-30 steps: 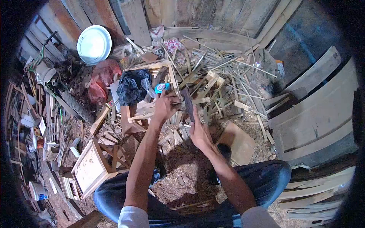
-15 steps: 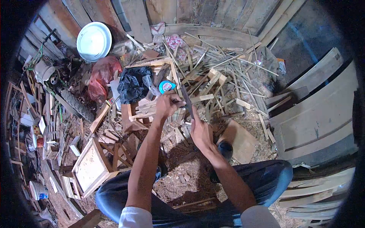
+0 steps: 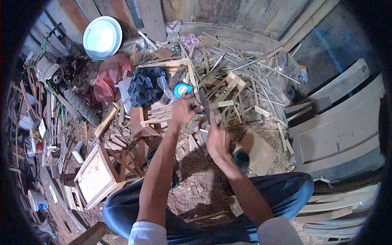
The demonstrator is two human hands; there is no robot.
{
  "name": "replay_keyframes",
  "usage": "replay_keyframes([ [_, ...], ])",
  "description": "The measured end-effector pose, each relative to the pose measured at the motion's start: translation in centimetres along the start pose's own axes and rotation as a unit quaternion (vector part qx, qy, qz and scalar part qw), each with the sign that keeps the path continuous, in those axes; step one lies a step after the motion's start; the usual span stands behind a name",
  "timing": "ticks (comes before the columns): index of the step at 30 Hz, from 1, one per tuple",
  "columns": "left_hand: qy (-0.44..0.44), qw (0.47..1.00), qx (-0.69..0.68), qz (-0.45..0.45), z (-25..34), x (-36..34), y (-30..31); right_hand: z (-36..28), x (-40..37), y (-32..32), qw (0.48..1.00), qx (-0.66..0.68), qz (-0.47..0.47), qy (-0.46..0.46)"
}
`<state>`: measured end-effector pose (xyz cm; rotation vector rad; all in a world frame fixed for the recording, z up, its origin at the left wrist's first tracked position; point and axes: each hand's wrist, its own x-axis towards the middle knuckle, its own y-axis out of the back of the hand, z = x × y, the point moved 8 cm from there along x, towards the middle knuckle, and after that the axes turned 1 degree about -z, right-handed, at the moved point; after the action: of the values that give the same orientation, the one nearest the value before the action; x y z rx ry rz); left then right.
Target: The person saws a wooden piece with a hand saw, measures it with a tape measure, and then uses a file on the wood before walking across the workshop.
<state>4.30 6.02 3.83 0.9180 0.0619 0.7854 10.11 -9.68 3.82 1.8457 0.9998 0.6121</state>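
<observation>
In front of me my right hand (image 3: 217,141) grips the lower end of a long dark flat blade-like tool (image 3: 204,104), its index finger stretched along it. The tool points up and away, tilted slightly left. My left hand (image 3: 183,109) is closed, fingers curled against the tool's left side around something too small to make out. Just beyond my left hand lies a round turquoise object (image 3: 182,89) with a label, beside a black plastic bag (image 3: 146,86).
Thin wood strips (image 3: 253,79) are heaped beyond my hands. A wooden frame box (image 3: 96,177) and a red bag (image 3: 111,77) are on the left. A white basin (image 3: 102,38) leans on the plank wall. Large boards (image 3: 339,126) stand at right.
The view has shifted slightly. Both hands stay together at the tool, with only a small movement of my left hand's fingers.
</observation>
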Motion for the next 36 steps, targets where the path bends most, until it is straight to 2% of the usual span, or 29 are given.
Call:
replay_keyframes([
  [4,-0.011,1.0,-0.01,0.018,0.0,-0.2,0.1,-0.6,-0.5,0.4,0.998,-0.051,0.002,0.035],
  [7,-0.009,1.0,-0.013,0.017,-0.1,-0.3,0.0,-1.0,-0.1,0.1,0.998,-0.051,-0.001,0.037],
  [12,0.045,0.998,-0.043,-0.024,-0.9,-0.3,-0.7,-1.5,1.1,0.1,0.997,-0.036,0.007,0.065],
  [14,0.032,0.999,-0.031,-0.01,-0.6,-0.4,-0.5,-1.0,0.1,0.0,0.997,-0.038,0.001,0.066],
  [16,0.02,1.0,-0.019,0.009,-0.4,0.0,0.1,-1.0,-1.3,0.4,0.985,-0.076,0.074,0.135],
  [17,0.036,0.999,-0.028,-0.008,-0.4,0.0,0.1,-1.5,-1.0,0.8,0.985,-0.078,0.074,0.137],
  [19,0.054,0.997,-0.04,-0.031,-0.6,-0.4,-0.6,-2.1,0.8,1.3,0.996,-0.054,0.013,0.067],
  [20,0.041,0.998,-0.047,-0.013,-0.4,-0.4,-0.3,-2.1,2.0,0.8,0.997,-0.06,-0.007,0.055],
  [21,0.026,0.998,-0.052,0.006,-0.2,-0.3,0.1,-2.0,1.7,0.8,0.997,-0.059,-0.006,0.053],
  [23,0.046,0.997,-0.056,-0.027,-0.3,-0.1,0.0,-2.2,0.5,1.3,0.997,-0.043,0.006,0.064],
  [24,0.042,0.998,-0.042,-0.033,-0.3,-0.1,0.0,-2.2,-1.2,1.5,0.989,-0.065,0.068,0.112],
  [25,0.038,0.998,-0.028,-0.038,-0.2,0.0,0.0,-1.5,-1.6,0.7,0.989,-0.067,0.071,0.113],
  [27,0.03,0.998,-0.033,-0.041,-0.5,0.0,-0.5,-1.3,-1.8,0.3,0.994,-0.037,0.023,0.096],
  [29,0.042,0.998,-0.048,-0.025,-0.8,-0.3,-0.7,-1.3,0.4,0.1,0.996,-0.035,0.02,0.076],
  [31,0.043,0.998,-0.046,-0.006,-1.2,-0.4,-0.7,-2.4,1.8,0.7,0.991,-0.072,0.04,0.107],
  [32,0.031,0.998,-0.049,-0.016,-1.6,-0.2,-1.0,-2.1,1.0,1.0,0.994,-0.067,-0.001,0.083],
  [33,0.021,0.998,-0.054,-0.023,-0.9,0.0,-0.4,-2.0,-0.2,1.0,0.994,-0.068,0.001,0.086],
  [34,0.052,0.996,-0.064,-0.04,-0.6,-0.1,-0.2,-1.5,-1.5,0.6,0.995,-0.066,-0.004,0.074],
  [36,0.024,0.998,-0.053,-0.009,-0.7,0.1,-0.1,-0.8,-3.0,0.2,0.996,-0.065,-0.019,0.053],
])
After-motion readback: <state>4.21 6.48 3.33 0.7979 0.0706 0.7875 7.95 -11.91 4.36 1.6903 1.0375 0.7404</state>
